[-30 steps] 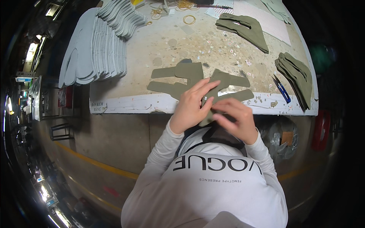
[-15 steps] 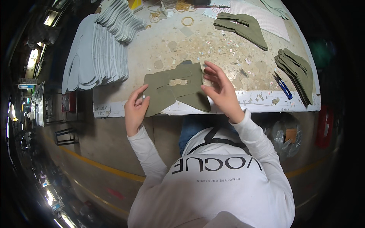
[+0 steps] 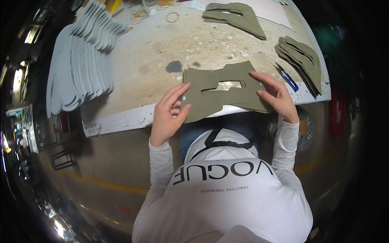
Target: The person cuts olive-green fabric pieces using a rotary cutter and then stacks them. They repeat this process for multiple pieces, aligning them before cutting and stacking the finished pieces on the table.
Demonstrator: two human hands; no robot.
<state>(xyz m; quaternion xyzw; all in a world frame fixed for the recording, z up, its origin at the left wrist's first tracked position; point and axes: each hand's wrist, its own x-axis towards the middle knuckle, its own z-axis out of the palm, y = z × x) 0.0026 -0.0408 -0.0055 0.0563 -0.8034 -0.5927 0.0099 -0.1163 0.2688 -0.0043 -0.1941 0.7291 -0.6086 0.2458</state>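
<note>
Flat olive-green cut fabric pieces (image 3: 202, 103) lie layered near the table's front edge, around a rectangular gap through which a pale surface shows. My left hand (image 3: 168, 111) holds their left edge, its thumb and fingertips resting beside a tiny white sticker. At the opposite edge, my right hand (image 3: 279, 97) grips the fabric between its thumb and fingers, near another small sticker. The undersides of the pieces and some fingers are hidden. Beyond the fabric, a dark grey scrap (image 3: 174, 66) lies on the table.
Stacked light-grey fabric pieces (image 3: 83, 69) fill the table's left side. Two olive piles, one farther back (image 3: 241, 20) and one at right (image 3: 304, 60), lie near blue-handled thread snips (image 3: 288, 78). Rubber bands (image 3: 172, 17) sit at the back of the table (image 3: 133, 77).
The olive pieces have shifted right relative to the table, and their gap is reshaped. My right hand has closed on their right edge. The view has shifted, and the grey scrap is now uncovered.
</note>
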